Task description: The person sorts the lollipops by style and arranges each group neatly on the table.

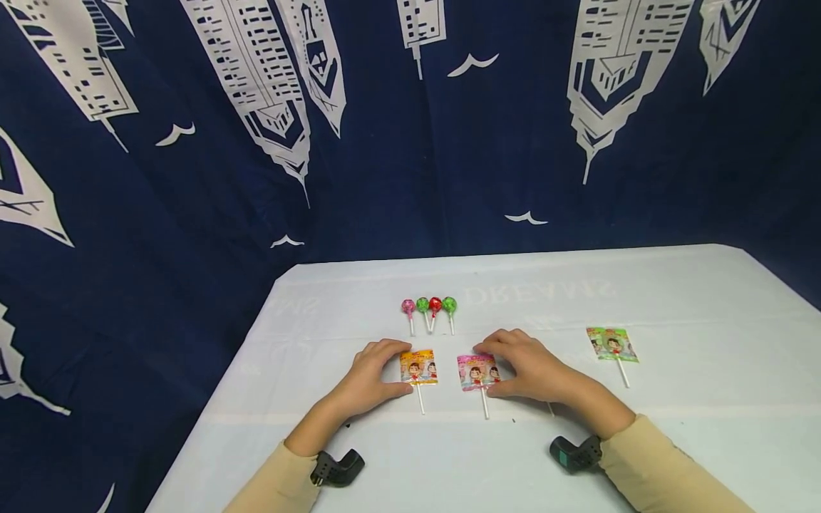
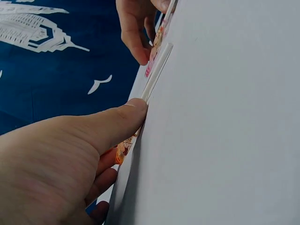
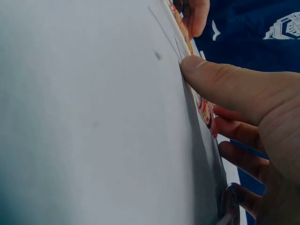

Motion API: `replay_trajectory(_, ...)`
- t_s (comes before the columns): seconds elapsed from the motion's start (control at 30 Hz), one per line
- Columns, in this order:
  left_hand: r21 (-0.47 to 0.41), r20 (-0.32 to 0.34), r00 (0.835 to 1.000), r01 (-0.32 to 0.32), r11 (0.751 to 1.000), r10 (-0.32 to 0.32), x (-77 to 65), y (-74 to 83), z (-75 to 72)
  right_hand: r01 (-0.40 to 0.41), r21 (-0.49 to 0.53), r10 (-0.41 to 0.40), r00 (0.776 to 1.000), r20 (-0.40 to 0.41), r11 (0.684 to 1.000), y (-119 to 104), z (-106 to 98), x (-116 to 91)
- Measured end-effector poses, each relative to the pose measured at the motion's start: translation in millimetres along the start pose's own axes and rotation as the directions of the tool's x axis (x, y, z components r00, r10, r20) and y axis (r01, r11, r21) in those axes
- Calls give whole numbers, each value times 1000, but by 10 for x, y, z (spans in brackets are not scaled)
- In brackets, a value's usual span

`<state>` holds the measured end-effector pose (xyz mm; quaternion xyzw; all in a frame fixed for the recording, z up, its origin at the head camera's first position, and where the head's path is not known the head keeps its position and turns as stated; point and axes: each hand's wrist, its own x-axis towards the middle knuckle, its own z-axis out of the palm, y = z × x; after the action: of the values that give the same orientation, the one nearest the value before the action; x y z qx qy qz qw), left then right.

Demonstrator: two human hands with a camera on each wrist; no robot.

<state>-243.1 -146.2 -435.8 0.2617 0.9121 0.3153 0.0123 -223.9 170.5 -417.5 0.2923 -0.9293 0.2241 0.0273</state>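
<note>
An orange-wrapped lollipop (image 1: 418,366) lies flat on the table, its white stick toward the front. My left hand (image 1: 368,377) holds it at its left side, index finger at the top edge and thumb at the bottom. Just right of it is a pink-wrapped lollipop (image 1: 477,372). My right hand (image 1: 527,367) grips that one from the right in the same way, thumb (image 3: 211,75) near the stick. Beneath the right hand a further stick (image 1: 550,409) pokes out, its head hidden in the head view; a wrapper (image 3: 229,204) shows under the fingers in the right wrist view.
Farther back stand out several round lollipops in a row: a pink one (image 1: 408,306), a red one (image 1: 435,305) and green ones (image 1: 450,305). A green-wrapped lollipop (image 1: 612,345) lies to the right. A dark blue printed curtain (image 1: 385,178) hangs behind the white table (image 1: 308,320).
</note>
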Motion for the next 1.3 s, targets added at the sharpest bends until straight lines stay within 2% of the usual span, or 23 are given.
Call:
replay_trajectory(0.67,7,-19,999,-27,1000,27,-10,-23,-20,-21,9,21,1000,-1,1000,-8,7,-13)
replay_trajectory(0.87,-13,-30,1000,-6,1000,6,-12,-61,-61,-13,21,13,1000,-9,1000,-11,17,-15)
replay_trajectory(1.13,11,-49,999,17,1000,-17,-6,-147,-124,-17,21,18,1000,-22,1000,1,38,-9)
replay_trajectory(1.3,-8,-23,999,28,1000,-28,-1,-195,-151,-23,18,24,999,-30,1000,8,47,-5)
